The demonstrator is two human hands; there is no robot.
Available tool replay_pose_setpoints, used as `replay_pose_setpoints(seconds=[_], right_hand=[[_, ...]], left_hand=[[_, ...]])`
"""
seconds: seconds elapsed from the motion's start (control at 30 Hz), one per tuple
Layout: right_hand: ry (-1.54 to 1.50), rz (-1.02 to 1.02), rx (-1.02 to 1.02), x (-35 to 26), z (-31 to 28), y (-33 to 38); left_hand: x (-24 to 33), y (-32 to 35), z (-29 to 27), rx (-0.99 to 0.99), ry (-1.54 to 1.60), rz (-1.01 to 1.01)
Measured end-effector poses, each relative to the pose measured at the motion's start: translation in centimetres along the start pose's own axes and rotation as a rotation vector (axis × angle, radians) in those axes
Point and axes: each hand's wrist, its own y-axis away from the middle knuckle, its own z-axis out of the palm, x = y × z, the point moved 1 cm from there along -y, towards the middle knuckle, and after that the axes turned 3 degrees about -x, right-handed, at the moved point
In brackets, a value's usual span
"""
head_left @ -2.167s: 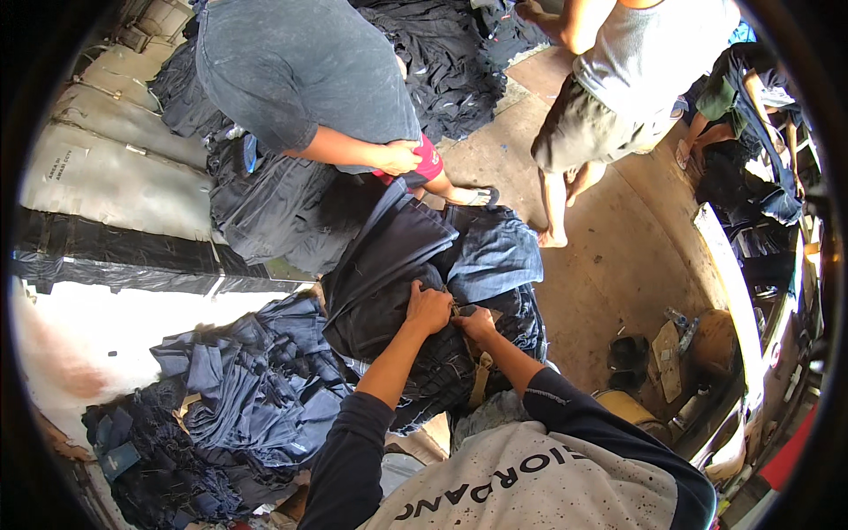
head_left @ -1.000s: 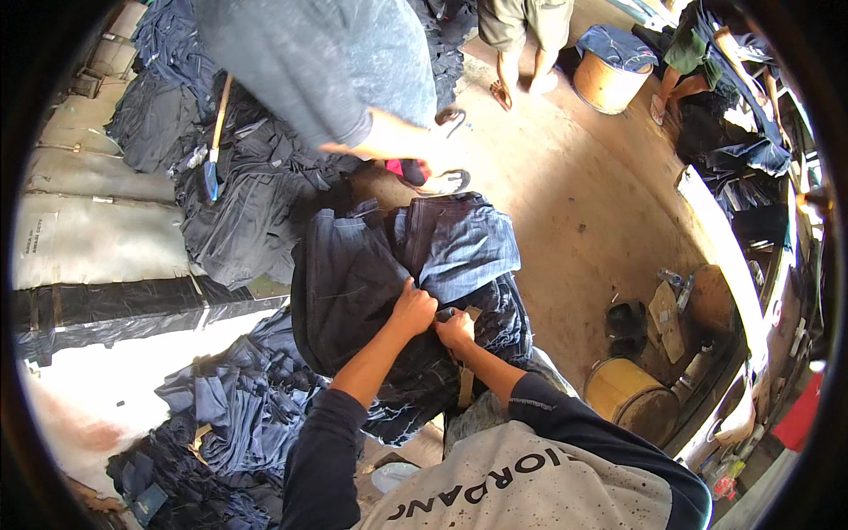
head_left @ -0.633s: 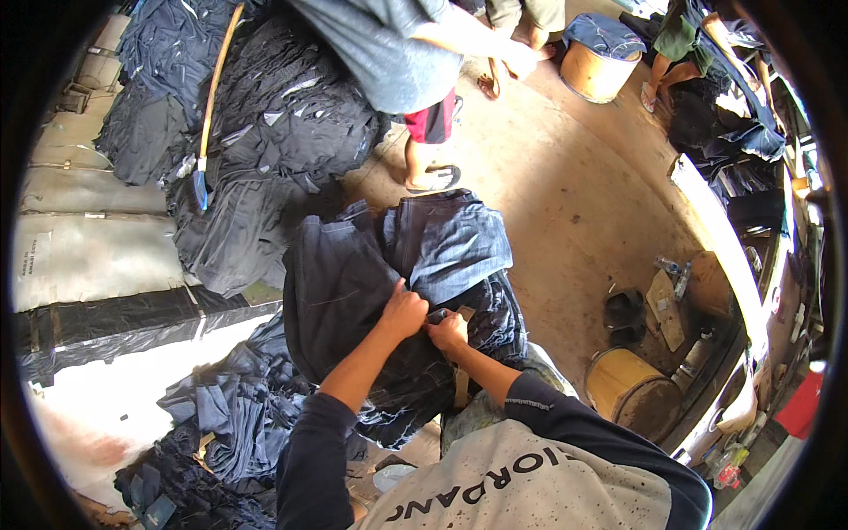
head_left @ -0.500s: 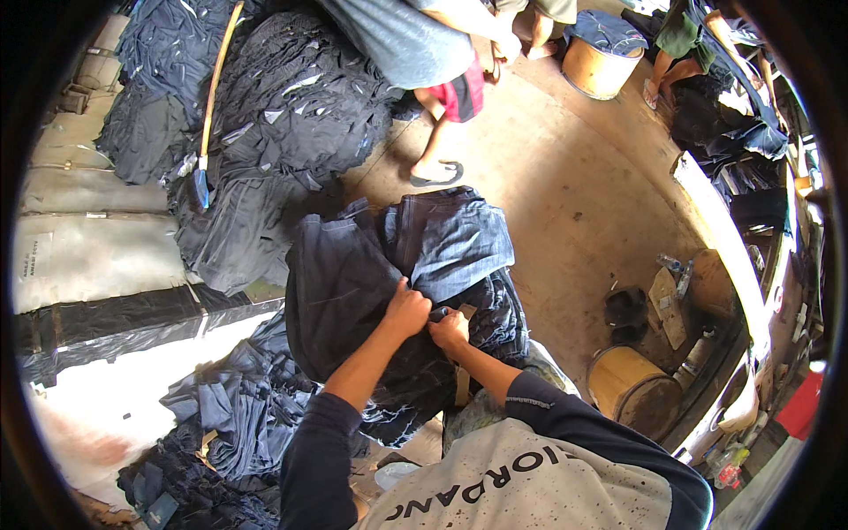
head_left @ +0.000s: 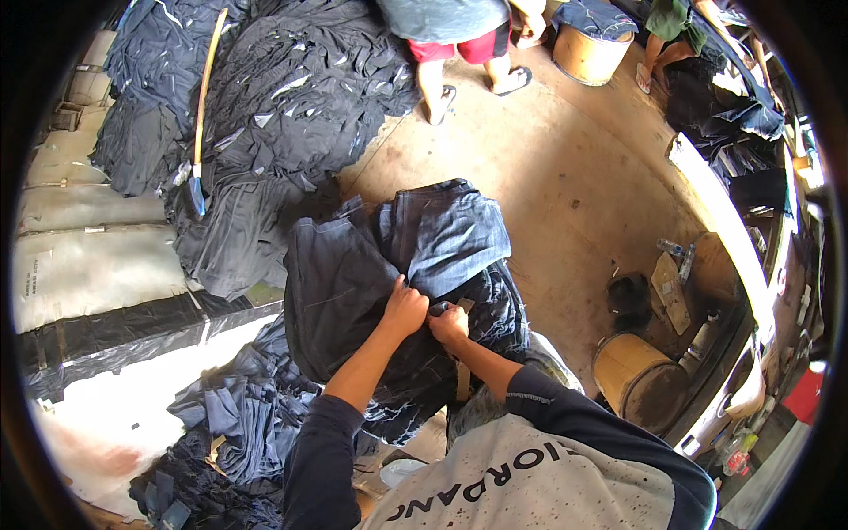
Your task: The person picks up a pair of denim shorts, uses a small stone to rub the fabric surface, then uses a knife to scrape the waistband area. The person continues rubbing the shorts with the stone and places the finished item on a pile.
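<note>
A stack of folded dark denim pieces lies in front of me, with a lighter blue denim fold on its far right part. My left hand is closed on the denim near the middle of the stack, its thumb pointing away from me. Close beside it on the right, my right hand is a fist gripping a gathered bit of the same dark cloth. Frayed layers show at the stack's right side, and a tan strip hangs below my right wrist.
A large heap of dark cloth fills the far left, with a wooden-handled tool lying on it. More denim scraps lie at the near left. A person in red shorts stands ahead. Round drums stand at right.
The person in red shorts has stepped away from the stack and slightly right, now with both feet showing. My hands keep their grip on the denim, almost unmoved.
</note>
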Motion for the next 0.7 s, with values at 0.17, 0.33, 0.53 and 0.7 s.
replay_pose_setpoints(seconds=[0.17, 0.33, 0.53, 0.7], right_hand=[[0.042, -0.007, 0.029, -0.3, -0.2, 0.4], [0.056, -0.065, 0.044, -0.5, -0.6, 0.5], [0.004, 0.009, 0.013, -0.5, -0.7, 0.4], [0.062, -0.006, 0.051, -0.6, -0.6, 0.6]], left_hand=[[-0.3, -0.1, 0.7, -0.056, -0.028, -0.031], [-0.1, -0.3, 1.0, -0.085, -0.045, -0.051], [0.3, -0.2, -0.1, -0.102, -0.071, -0.045], [0.2, -0.1, -1.0, -0.088, -0.048, -0.078]])
